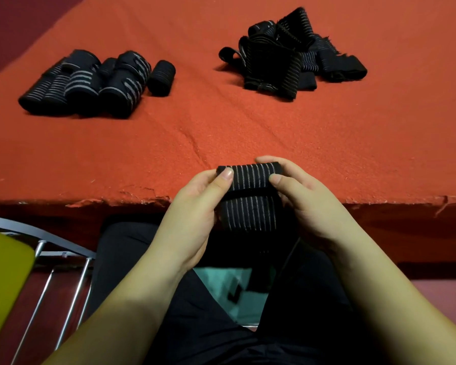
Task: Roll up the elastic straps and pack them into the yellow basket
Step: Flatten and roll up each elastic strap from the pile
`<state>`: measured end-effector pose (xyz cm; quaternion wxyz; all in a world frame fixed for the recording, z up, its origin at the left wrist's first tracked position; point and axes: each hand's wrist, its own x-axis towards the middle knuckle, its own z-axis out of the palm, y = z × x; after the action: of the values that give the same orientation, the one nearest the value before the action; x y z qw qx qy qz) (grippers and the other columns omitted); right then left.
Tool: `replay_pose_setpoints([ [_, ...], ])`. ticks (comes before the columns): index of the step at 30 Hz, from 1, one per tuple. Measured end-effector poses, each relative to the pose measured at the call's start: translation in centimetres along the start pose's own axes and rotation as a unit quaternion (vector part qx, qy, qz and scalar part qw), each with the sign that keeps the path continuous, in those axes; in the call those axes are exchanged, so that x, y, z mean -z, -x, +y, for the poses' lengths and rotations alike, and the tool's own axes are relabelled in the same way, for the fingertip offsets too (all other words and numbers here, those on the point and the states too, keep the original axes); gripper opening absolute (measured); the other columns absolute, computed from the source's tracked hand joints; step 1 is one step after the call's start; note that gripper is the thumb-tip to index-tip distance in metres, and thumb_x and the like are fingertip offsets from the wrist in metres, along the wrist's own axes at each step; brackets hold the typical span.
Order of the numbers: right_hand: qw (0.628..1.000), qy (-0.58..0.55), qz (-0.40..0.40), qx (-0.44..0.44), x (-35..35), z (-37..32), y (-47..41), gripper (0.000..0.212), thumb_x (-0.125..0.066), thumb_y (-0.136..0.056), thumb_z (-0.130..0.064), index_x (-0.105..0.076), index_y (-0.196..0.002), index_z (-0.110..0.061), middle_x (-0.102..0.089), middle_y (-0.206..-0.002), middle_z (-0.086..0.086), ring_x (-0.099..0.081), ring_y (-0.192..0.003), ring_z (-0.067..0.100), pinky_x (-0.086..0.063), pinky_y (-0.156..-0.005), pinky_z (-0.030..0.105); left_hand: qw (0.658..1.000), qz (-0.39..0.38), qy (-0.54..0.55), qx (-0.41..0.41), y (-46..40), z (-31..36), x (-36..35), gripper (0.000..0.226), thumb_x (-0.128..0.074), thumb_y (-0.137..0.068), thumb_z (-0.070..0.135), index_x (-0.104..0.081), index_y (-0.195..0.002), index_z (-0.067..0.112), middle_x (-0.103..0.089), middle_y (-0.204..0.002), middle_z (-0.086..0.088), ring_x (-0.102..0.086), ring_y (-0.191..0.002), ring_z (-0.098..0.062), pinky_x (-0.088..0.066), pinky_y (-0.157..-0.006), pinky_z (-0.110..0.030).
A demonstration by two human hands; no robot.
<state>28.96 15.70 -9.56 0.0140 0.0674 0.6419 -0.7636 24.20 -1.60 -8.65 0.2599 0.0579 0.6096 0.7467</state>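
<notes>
A black elastic strap with thin grey stripes is partly rolled at the near edge of the red-covered table. My left hand grips its left end with the thumb on top. My right hand grips its right end the same way. The strap's loose tail hangs down toward my lap. Several rolled straps lie in a row at the far left. A heap of unrolled straps lies at the far right. No basket shows clearly.
A yellow object with a metal wire frame stands at the lower left, beside my legs. The table's front edge runs across just under my hands. Bare red cloth lies between the two strap groups.
</notes>
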Motion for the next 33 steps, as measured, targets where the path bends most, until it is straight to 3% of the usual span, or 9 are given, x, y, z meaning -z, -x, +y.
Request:
replay_pose_setpoints([
  [3,1.000,0.003,0.004,-0.004,-0.12,0.29,-0.06,0.030,-0.056,-0.085,-0.023,-0.066,-0.109,-0.036,-0.060,-0.092,0.003,-0.046,-0.085,0.028,-0.037,-0.076,0.046,0.999,-0.007,0.010,0.031,-0.17,-0.22,-0.17,0.039,-0.048,-0.099,0.038,-0.063,-0.121,0.010,-0.070,-0.115,-0.013,-0.066,-0.112,-0.026,-0.046,-0.105,-0.050],
  [8,1.000,-0.025,-0.005,-0.013,0.10,0.33,-0.10,0.034,-0.056,-0.083,-0.018,-0.067,-0.110,-0.036,-0.063,-0.093,-0.001,-0.049,-0.087,0.029,-0.039,-0.077,0.044,1.000,-0.019,0.000,0.022,-0.37,-0.37,-0.43,0.034,-0.049,-0.098,0.035,-0.058,-0.122,0.013,-0.070,-0.115,-0.011,-0.067,-0.110,-0.023,-0.050,-0.100,-0.043],
  [12,0.999,0.006,-0.035,-0.029,0.44,0.25,0.05,0.031,-0.055,-0.090,-0.040,-0.062,-0.120,-0.042,-0.057,-0.099,0.011,-0.052,-0.089,0.029,-0.040,-0.080,0.046,0.999,-0.028,0.012,0.017,-0.44,-0.46,-0.48,0.033,-0.047,-0.100,0.032,-0.058,-0.122,0.010,-0.071,-0.113,-0.010,-0.068,-0.108,-0.021,-0.052,-0.096,-0.038],
  [14,0.999,0.025,-0.030,-0.036,0.39,0.33,0.07,0.032,-0.051,-0.093,-0.051,-0.059,-0.122,-0.040,-0.059,-0.094,0.005,-0.056,-0.081,0.023,-0.046,-0.073,0.036,0.999,-0.033,0.010,0.015,-0.41,-0.50,-0.54,0.030,-0.047,-0.101,0.030,-0.058,-0.122,0.012,-0.071,-0.113,-0.009,-0.067,-0.109,-0.020,-0.052,-0.098,-0.038],
  [17,0.995,-0.083,-0.024,-0.058,0.12,0.52,0.00,0.028,-0.056,-0.093,-0.038,-0.060,-0.116,-0.024,-0.066,-0.088,-0.003,-0.062,-0.072,0.009,-0.050,-0.058,0.021,0.999,-0.036,0.010,0.011,-0.45,-0.53,-0.47,0.026,-0.048,-0.101,0.026,-0.058,-0.120,0.012,-0.071,-0.111,-0.008,-0.067,-0.107,-0.020,-0.049,-0.102,-0.042],
  [19,0.990,-0.117,-0.034,-0.064,0.09,0.52,-0.13,0.026,-0.054,-0.088,-0.030,-0.062,-0.112,-0.021,-0.065,-0.091,0.001,-0.062,-0.077,0.012,-0.051,-0.060,0.022,0.999,-0.037,0.010,0.009,-0.46,-0.60,-0.29,0.023,-0.050,-0.101,0.025,-0.058,-0.119,0.014,-0.069,-0.111,-0.009,-0.066,-0.106,-0.022,-0.046,-0.105,-0.048],
  [22,0.983,-0.164,-0.042,-0.077,0.26,0.41,-0.32,0.025,-0.055,-0.082,-0.023,-0.065,-0.105,-0.027,-0.059,-0.085,0.000,-0.057,-0.070,0.012,-0.049,-0.055,0.023,0.999,-0.044,0.001,-0.006,-0.39,-0.65,-0.13,0.020,-0.050,-0.101,0.026,-0.060,-0.117,0.019,-0.066,-0.112,-0.009,-0.063,-0.110,-0.025,-0.043,-0.107,-0.052],
  [27,0.975,-0.194,-0.059,-0.090,0.45,0.26,-0.39,0.028,-0.050,-0.086,-0.012,-0.065,-0.103,-0.028,-0.061,-0.085,0.001,-0.057,-0.067,0.012,-0.049,-0.055,0.024,0.996,-0.073,0.043,0.002,-0.36,-0.42,-0.16,0.026,-0.048,-0.100,0.019,-0.056,-0.124,0.020,-0.064,-0.112,-0.005,-0.062,-0.103,-0.020,-0.049,-0.098,-0.044],
  [33,0.981,-0.169,-0.041,-0.087,0.39,0.50,-0.67,0.035,-0.047,-0.083,-0.003,-0.067,-0.092,-0.030,-0.059,-0.090,0.003,-0.055,-0.073,0.016,-0.041,-0.064,0.031,0.986,-0.094,0.132,0.025,-0.25,-0.28,-0.24,0.026,-0.056,-0.085,0.018,-0.056,-0.110,0.023,-0.062,-0.105,-0.005,-0.063,-0.090,-0.017,-0.053,-0.081,-0.034],
])
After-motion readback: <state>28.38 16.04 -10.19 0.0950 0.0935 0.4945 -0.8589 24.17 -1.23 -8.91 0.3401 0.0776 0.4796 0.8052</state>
